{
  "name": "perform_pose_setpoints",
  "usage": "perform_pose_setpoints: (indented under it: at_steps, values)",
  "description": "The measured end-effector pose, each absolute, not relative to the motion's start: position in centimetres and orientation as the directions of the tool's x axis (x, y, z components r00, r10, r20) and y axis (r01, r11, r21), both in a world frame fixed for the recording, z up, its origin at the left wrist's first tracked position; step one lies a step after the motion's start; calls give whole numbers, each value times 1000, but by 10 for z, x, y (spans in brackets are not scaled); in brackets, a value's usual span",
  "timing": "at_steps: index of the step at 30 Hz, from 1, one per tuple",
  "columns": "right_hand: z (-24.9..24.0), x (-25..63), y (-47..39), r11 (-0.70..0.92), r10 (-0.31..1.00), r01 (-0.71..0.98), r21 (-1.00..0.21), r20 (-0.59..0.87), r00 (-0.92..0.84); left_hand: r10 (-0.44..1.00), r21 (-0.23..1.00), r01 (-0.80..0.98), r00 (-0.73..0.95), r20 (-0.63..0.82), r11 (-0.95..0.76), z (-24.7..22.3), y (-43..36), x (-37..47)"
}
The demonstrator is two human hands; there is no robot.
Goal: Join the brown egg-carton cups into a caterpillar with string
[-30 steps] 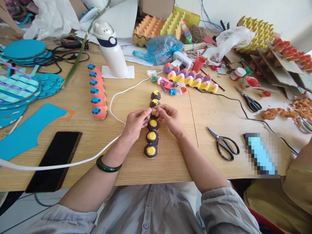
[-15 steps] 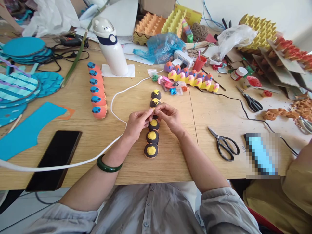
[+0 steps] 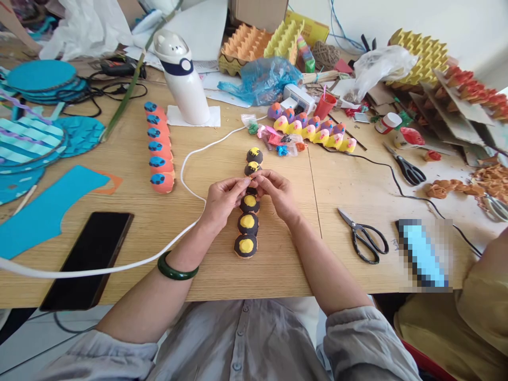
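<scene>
A row of dark bumps topped with yellow discs [image 3: 247, 223] runs away from me at the middle of the table. The two farthest bumps carry small dark marks on the yellow. My left hand [image 3: 227, 200] and my right hand [image 3: 277, 193] meet over the third bump from the far end and partly cover it. Thumbs and forefingers of both are pinched together, fingertips nearly touching. Whatever lies between them is too small to make out. A green bangle [image 3: 177, 266] circles my left wrist.
An orange row with blue tops [image 3: 161, 148], a white cable [image 3: 184, 164] and a phone [image 3: 87, 262] lie left. Purple and yellow rows [image 3: 315, 129], with clay packets [image 3: 278, 138], are behind. Scissors [image 3: 364, 235] lie right, near a seated person [image 3: 448, 328]. A white bottle [image 3: 184, 84] stands behind.
The view has shifted very slightly. Both hands stay pinched over the same bump, with only a small movement of the fingertips.
</scene>
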State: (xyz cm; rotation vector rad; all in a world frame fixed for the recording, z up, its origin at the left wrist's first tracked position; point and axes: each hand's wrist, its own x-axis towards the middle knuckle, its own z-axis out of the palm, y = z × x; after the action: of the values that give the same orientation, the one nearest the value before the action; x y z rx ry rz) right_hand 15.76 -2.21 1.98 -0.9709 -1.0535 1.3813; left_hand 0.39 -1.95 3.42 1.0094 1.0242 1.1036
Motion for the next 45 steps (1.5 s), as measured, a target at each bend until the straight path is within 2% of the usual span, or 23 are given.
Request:
perform_pose_setpoints:
  at_steps: [13,21,31,37,45]
  values:
    - [19,158,-19,5,999,-228,-974,14,-37,995,974,-208,55,-82,92,32,-18,2]
    - [23,155,-21,-39,998,-222,-974,-28,-51,997,997,-34,16,75,-74,30,-20,1]
    - [23,157,-22,-9,999,-220,-975,-1,-37,992,993,21,-30,121,-120,25,-19,-1]
    - [21,156,-20,-3,999,-195,-981,5,-40,994,994,16,-27,106,-106,26,-19,-1]
    - [17,157,-19,1,1000,-229,-974,1,-1,1000,994,-109,-1,-1,1,28,-20,1]
